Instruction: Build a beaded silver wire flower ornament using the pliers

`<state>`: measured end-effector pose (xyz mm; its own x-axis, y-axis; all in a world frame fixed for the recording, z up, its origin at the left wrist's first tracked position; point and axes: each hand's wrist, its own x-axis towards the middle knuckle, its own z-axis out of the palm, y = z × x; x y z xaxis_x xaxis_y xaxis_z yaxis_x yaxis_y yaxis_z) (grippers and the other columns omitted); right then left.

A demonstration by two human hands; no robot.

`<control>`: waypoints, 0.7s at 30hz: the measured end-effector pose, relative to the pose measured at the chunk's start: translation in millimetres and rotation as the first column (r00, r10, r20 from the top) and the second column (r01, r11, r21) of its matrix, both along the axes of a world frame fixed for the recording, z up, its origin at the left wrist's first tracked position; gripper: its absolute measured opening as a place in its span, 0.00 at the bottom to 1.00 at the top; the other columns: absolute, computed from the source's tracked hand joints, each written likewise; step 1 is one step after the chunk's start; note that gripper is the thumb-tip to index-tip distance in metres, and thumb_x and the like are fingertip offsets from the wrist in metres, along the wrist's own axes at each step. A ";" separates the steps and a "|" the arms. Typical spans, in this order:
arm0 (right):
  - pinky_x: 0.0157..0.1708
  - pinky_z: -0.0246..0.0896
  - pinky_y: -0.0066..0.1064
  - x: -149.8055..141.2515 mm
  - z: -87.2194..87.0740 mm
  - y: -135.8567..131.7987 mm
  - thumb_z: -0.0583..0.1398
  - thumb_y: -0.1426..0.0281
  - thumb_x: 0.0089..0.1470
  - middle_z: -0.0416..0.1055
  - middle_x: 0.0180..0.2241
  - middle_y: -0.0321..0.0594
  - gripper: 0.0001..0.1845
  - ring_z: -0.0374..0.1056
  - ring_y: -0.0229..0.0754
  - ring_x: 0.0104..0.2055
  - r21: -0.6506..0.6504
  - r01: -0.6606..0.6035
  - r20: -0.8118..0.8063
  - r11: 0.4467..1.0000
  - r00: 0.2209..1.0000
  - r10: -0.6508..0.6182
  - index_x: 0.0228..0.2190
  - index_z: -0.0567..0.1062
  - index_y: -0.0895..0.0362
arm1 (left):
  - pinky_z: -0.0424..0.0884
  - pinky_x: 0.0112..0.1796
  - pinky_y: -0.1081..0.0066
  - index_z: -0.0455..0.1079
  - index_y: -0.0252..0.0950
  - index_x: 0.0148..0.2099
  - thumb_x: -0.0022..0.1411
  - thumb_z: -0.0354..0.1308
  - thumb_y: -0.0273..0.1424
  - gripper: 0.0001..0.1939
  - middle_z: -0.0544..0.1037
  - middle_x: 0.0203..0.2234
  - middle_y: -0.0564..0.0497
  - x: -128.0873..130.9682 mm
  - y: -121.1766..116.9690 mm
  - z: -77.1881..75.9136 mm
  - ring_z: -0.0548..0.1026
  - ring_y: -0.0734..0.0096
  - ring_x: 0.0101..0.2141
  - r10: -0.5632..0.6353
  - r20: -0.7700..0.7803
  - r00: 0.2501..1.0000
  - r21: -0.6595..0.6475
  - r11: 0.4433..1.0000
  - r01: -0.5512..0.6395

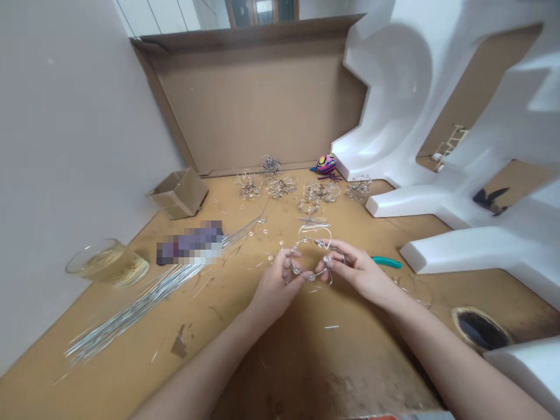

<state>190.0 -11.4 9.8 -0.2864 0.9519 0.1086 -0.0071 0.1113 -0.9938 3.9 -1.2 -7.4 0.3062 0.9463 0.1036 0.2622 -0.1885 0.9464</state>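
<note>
My left hand (275,281) and my right hand (359,269) both pinch a looped wire piece strung with clear beads (311,254), held just above the brown board (280,350). The left fingers close on its left side, the right fingers on its right side. Several finished wire-and-bead pieces (280,186) lie in a row farther back. Teal-handled pliers (387,262) lie just behind my right hand. A bundle of straight silver wires (144,297) lies to the left of my left arm.
A glass bowl (107,264) stands at the left by the wall. A small open cardboard box (179,192) sits behind it. White foam blocks (459,192) fill the right side. A dark hole (480,329) is in the board at right. A cardboard sheet (258,105) stands at the back.
</note>
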 end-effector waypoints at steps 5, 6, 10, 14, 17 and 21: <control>0.36 0.62 0.35 1.2 1.9 1.6 0.60 0.64 0.49 0.71 0.28 0.37 0.19 0.68 0.37 0.27 -0.045 0.039 -0.080 0.998 0.996 -0.042 0.44 0.68 0.57 | 0.57 0.24 0.77 0.57 0.38 0.44 0.54 0.58 0.35 0.17 0.68 0.27 0.57 -0.8 2.2 -0.2 0.60 0.81 0.20 0.021 0.033 0.999 -0.028 0.999 -0.020; 0.36 0.62 0.35 1.4 2.9 1.4 0.60 0.64 0.49 0.71 0.28 0.37 0.19 0.68 0.36 0.27 -0.051 0.040 -0.082 0.998 0.996 -0.044 0.43 0.68 0.57 | 0.57 0.24 0.77 0.57 0.38 0.44 0.54 0.58 0.35 0.18 0.68 0.27 0.57 -1.2 2.9 -1.0 0.61 0.81 0.21 0.013 0.037 0.999 -0.028 1.000 -0.012; 0.37 0.62 0.34 1.0 5.1 0.2 0.61 0.67 0.48 0.70 0.28 0.35 0.22 0.68 0.35 0.27 -0.044 0.037 -0.059 0.998 0.997 -0.040 0.46 0.65 0.57 | 0.59 0.26 0.76 0.56 0.39 0.47 0.54 0.57 0.34 0.19 0.68 0.29 0.56 -2.4 5.4 -4.0 0.63 0.80 0.22 -0.018 0.067 0.998 -0.018 1.000 0.019; 0.37 0.62 0.34 -0.8 1.6 -0.1 0.60 0.67 0.49 0.68 0.30 0.35 0.26 0.68 0.35 0.29 -0.006 -0.015 -0.023 1.000 1.000 0.015 0.50 0.61 0.55 | 0.57 0.23 0.77 0.56 0.39 0.47 0.54 0.57 0.34 0.20 0.68 0.27 0.57 -1.4 4.0 -1.5 0.59 0.82 0.19 -0.023 0.042 0.999 -0.026 0.999 0.024; 0.36 0.62 0.33 -1.6 -2.3 0.5 0.59 0.67 0.49 0.67 0.31 0.36 0.27 0.67 0.35 0.30 0.024 0.001 -0.001 1.000 1.000 -0.001 0.51 0.60 0.55 | 0.56 0.22 0.78 0.57 0.38 0.46 0.54 0.58 0.33 0.19 0.68 0.27 0.57 -0.5 2.4 0.1 0.58 0.83 0.18 -0.025 0.030 0.999 -0.023 0.999 0.026; 0.31 0.61 0.30 -1.8 -6.2 1.5 0.59 0.67 0.48 0.64 0.26 0.32 0.26 0.63 0.33 0.25 0.040 0.063 0.094 0.997 0.993 -0.066 0.50 0.62 0.55 | 0.55 0.23 0.77 0.57 0.40 0.48 0.53 0.58 0.34 0.21 0.69 0.27 0.57 -0.4 2.2 -4.1 0.57 0.82 0.18 -0.033 0.002 0.999 0.009 0.999 0.033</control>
<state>188.2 -9.9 3.6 -0.2353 0.9646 0.1192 0.0960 0.1451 -0.9847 3.5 1.0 -11.5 0.3367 0.9349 0.1126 0.2533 -0.2051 0.9454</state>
